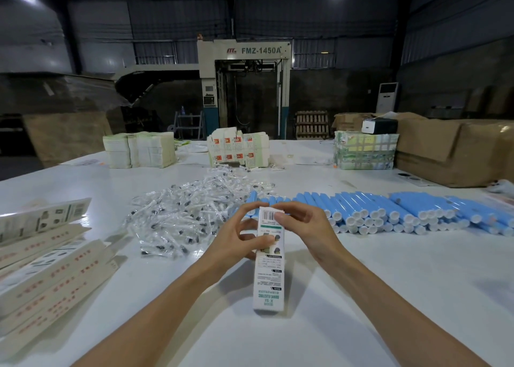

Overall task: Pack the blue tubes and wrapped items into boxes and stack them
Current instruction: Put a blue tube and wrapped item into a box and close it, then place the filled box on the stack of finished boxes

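Warehouse table [389,269]: your left hand [236,238] and right hand [306,227] pinch one box [269,277] at its far flap; stacked boxes [55,272] sit at the left edge, yet most blue tubes [389,211] and wrapped items [189,211] wait loose.

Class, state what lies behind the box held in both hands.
Behind the box lie blue tubes, wrapped items beside them. Tubes directly behind it are covered.

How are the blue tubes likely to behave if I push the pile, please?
The blue tubes look round and smooth, so loose ones would probably roll on the glossy table. Piled in layers, the top ones may slide off. They seem rigid enough to keep shape.
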Demonstrator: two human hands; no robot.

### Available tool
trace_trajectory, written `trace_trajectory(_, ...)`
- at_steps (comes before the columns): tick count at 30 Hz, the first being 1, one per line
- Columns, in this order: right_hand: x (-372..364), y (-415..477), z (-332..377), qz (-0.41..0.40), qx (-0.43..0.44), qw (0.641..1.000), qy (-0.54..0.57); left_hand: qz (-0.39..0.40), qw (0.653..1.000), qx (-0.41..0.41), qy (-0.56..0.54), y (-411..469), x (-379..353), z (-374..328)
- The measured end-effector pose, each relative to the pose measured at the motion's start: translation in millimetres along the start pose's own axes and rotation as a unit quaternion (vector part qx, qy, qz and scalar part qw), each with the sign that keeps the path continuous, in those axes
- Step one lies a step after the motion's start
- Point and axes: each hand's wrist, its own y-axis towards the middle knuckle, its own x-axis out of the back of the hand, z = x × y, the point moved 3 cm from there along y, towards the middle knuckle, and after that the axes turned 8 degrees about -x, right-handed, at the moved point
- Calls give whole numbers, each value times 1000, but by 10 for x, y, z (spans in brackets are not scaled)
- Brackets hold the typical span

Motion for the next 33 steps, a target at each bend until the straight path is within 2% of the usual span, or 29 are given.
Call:
trace_trajectory(13, 15, 2, -78, -17, 0, 1000, 6, -10, 1000, -4, 1, -2, -31, 39)
trace_trajectory(17, -59, -12, -158, 23, -75, 992, 104, -28, 999, -17, -16, 15, -49, 45)
trace_trajectory(20, -150, -89, -217, 47, -128, 988, 67, -53, 998, -14, -41, 26, -6, 59)
trace_trajectory(23, -241, -158, -259, 76, -184, 976, 86, -65, 996, -21, -57, 21, 13, 82)
trace_trajectory(26, -251, -174, -173, 72, -196, 977, 35, -79, 995, -52, -29, 28, -15, 83)
trace_trajectory(30, -117, -262, -38, 69, -150, 983, -82, -81, 990, -96, 60, 54, -70, 101)
trace_trajectory(33, 75, -392, 53, 29, -118, 975, -186, -40, 982, -121, 137, 63, -135, 121)
